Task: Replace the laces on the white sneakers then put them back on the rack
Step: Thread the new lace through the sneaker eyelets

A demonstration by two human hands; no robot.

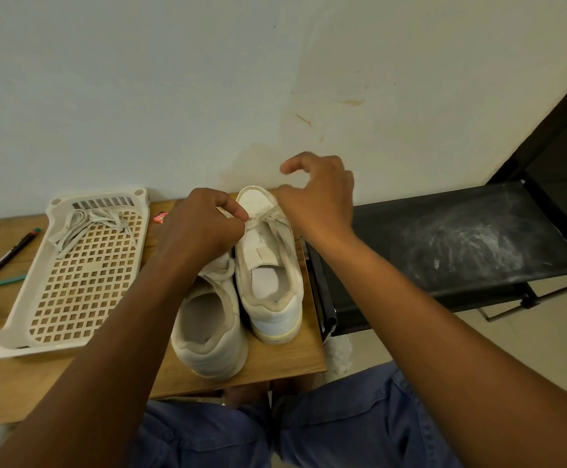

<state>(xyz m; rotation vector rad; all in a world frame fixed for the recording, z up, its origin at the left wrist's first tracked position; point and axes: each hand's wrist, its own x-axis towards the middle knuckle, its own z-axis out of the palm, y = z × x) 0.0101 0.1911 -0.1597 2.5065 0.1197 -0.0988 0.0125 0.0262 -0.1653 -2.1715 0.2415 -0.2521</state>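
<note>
The left hand [204, 228] hides the toe of the left sneaker [209, 329]; its grip pinches the lace [268, 216] of the right sneaker [268, 265]. The right hand [319, 197] pinches the lace's other end, index finger raised. Both sneakers sit on the wooden tabletop [275, 363], toes toward 12 o'clock. At 9 o'clock a perforated tray [82, 285] holds loose laces [82, 228]. At 3 o'clock stands a dusty black rack [461, 238], cut off at the frame's edge. A stained wall [275, 79] stands behind.

Both hands [204, 224] [315, 194] reach forward, fingers curled, pinching.
</note>
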